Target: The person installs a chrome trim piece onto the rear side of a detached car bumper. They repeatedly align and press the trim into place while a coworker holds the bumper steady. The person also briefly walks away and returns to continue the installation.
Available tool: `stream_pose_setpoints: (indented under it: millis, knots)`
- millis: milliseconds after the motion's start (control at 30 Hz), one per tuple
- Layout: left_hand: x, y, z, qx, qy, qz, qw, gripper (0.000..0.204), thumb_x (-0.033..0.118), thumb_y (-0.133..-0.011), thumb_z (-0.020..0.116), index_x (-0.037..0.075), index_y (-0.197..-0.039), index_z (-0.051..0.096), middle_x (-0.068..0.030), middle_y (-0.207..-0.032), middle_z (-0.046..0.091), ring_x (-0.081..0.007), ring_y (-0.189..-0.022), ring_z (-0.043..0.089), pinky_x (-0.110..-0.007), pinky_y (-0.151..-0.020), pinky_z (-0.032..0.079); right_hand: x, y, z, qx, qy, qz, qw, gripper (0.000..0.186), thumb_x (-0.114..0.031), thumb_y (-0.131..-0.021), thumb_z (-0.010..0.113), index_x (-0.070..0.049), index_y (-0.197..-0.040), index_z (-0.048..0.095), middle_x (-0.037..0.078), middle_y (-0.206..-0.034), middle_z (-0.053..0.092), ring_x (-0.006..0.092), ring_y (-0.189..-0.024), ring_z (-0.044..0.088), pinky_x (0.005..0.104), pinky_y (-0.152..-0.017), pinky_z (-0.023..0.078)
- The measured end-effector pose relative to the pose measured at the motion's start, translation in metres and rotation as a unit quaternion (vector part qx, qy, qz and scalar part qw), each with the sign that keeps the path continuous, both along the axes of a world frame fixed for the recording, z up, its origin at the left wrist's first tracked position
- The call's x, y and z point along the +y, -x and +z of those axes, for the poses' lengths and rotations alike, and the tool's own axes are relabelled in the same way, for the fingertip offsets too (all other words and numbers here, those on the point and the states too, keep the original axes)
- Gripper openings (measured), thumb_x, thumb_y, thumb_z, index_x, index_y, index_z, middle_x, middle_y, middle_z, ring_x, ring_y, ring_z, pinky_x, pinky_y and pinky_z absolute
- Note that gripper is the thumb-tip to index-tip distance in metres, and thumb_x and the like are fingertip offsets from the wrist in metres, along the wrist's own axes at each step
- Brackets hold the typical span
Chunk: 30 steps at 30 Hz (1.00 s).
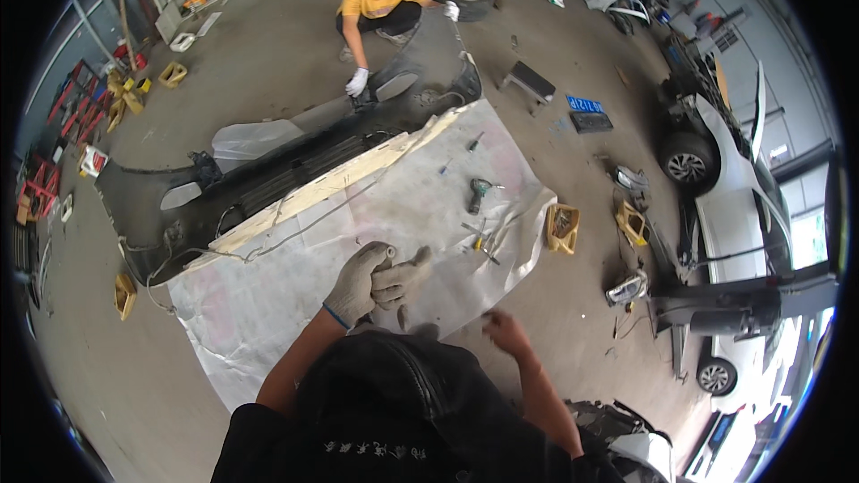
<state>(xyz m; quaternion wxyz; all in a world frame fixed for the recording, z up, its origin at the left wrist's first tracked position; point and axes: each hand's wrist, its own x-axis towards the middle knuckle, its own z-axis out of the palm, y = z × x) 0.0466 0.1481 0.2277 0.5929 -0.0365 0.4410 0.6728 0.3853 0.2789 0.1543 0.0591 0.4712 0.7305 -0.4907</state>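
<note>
My left hand (353, 284) wears a grey knit glove with a blue cuff and is closed on a loose grey glove (401, 275). My bare right hand (503, 333) is to the right, fingers loosely bent and apart, holding nothing visible. Beneath both is a wrinkled pale sheet (233, 322). On it lie a power drill (480, 194), a yellow-handled tool (480, 243) and small tools. A dark car bumper (268, 174) runs along the sheet's far side, with a pale strip (322, 179) and wires along it.
Across the bumper a co-worker (385, 0) in yellow crouches, white-gloved hands on it. Cut yellow containers (562, 229), a low stool (528, 82) and loose car parts (626, 286) lie to the right, beside a white car (734, 224). Red racks (67, 107) stand left.
</note>
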Motion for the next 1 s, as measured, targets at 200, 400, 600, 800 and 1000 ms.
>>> stream_pose_setpoints:
  millis: [200, 400, 600, 800, 1000]
  knots:
    - [0.012, -0.018, 0.053, -0.059, -0.029, -0.037, 0.997, 0.012, 0.021, -0.099, 0.054, 0.010, -0.098, 0.059, 0.0018, -0.075, 0.048, -0.0129, -0.059, 0.050, -0.030, -0.047, 0.045, 0.010, 0.102, 0.065, 0.364, 0.307, -0.093, 0.875, 0.069, 0.002, -0.090, 0.060, -0.005, -0.154, 0.034, 0.016, -0.133, 0.055, 0.0241, -0.108, 0.061, 0.0357, -0.083, 0.053]
    - [-0.005, -0.002, 0.026, -0.031, -0.083, 0.068, 0.994, 0.007, 0.013, -0.092, 0.053, 0.007, -0.090, 0.057, 0.0007, -0.069, 0.045, -0.0139, -0.060, 0.046, -0.027, -0.054, 0.041, -0.011, 0.094, 0.064, 0.422, 0.353, -0.160, 0.819, 0.033, -0.005, -0.091, 0.062, 0.001, -0.123, 0.056, 0.011, -0.106, 0.068, 0.0206, -0.089, 0.066, 0.0346, -0.069, 0.055]
    - [-0.037, 0.015, 0.017, -0.090, -0.181, -0.048, 0.978, 0.013, 0.013, -0.090, 0.046, 0.005, -0.086, 0.054, -0.0030, -0.062, 0.045, -0.0131, -0.050, 0.035, -0.028, -0.045, 0.028, -0.007, 0.112, 0.122, 0.307, 0.192, -0.169, 0.917, 0.028, -0.009, -0.089, 0.064, 0.000, -0.114, 0.057, 0.009, -0.094, 0.066, 0.0168, -0.075, 0.064, 0.0296, -0.059, 0.051]
    - [-0.017, -0.007, 0.029, -0.011, -0.081, -0.166, 0.983, 0.020, 0.022, -0.100, 0.049, 0.005, -0.096, 0.060, -0.0001, -0.066, 0.046, -0.0083, -0.050, 0.035, -0.026, -0.045, 0.027, -0.034, 0.178, 0.136, 0.166, 0.065, -0.108, 0.978, 0.025, -0.010, -0.092, 0.065, 0.003, -0.113, 0.058, 0.009, -0.089, 0.065, 0.0138, -0.069, 0.061, 0.0286, -0.058, 0.050]
    - [-0.020, 0.004, 0.027, 0.097, -0.029, -0.200, 0.975, 0.024, 0.028, -0.104, 0.049, 0.007, -0.101, 0.060, 0.0023, -0.068, 0.046, -0.0068, -0.052, 0.036, -0.025, -0.047, 0.026, -0.039, 0.183, 0.114, 0.290, 0.193, -0.086, 0.933, 0.028, -0.013, -0.096, 0.061, 0.004, -0.119, 0.059, 0.011, -0.093, 0.069, 0.0164, -0.081, 0.066, 0.0292, -0.068, 0.055]
